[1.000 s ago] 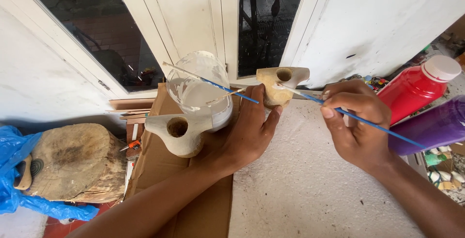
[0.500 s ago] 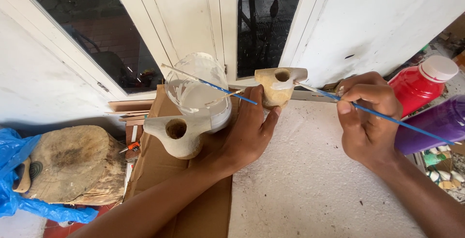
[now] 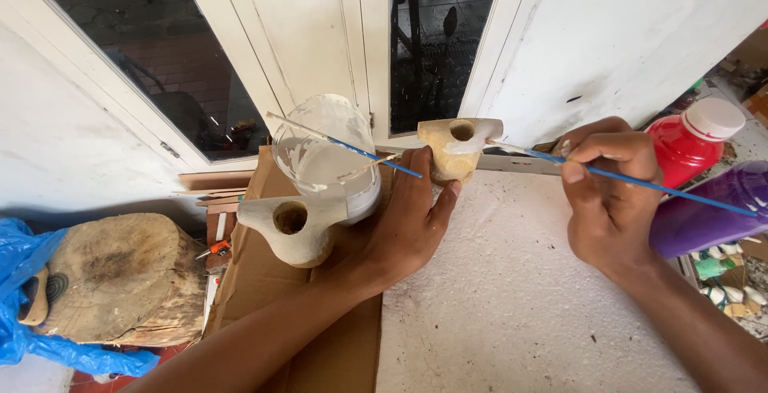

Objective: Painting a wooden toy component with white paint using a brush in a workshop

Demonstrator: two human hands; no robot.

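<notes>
1. Over a white, rough tabletop (image 3: 512,297), the left hand (image 3: 404,221) is closed around a small tan clay piece (image 3: 454,147) with a round hole in its top, pinching it between thumb and fingertips and holding it up in front of a white door frame.
2. Beside it, the right hand (image 3: 608,189) grips a thin blue paintbrush (image 3: 640,183) like a pen; the brush tip touches the upper right edge of the clay piece, where a patch of white paint shows.
3. Just left of the left hand stands a clear plastic cup (image 3: 328,157) smeared with white paint, with a second blue-handled brush (image 3: 352,149) lying across its rim.
4. Below the cup, touching it, sits another clay piece (image 3: 292,229) with a round hole, already pale in colour, resting on brown cardboard (image 3: 320,353).
5. Far right, a red paint bottle (image 3: 688,149) with a white cap stands next to a purple bottle (image 3: 708,217), both behind the right hand.
6. Far left, a wooden log slice (image 3: 120,277) lies against blue plastic sheeting (image 3: 24,281).
</notes>
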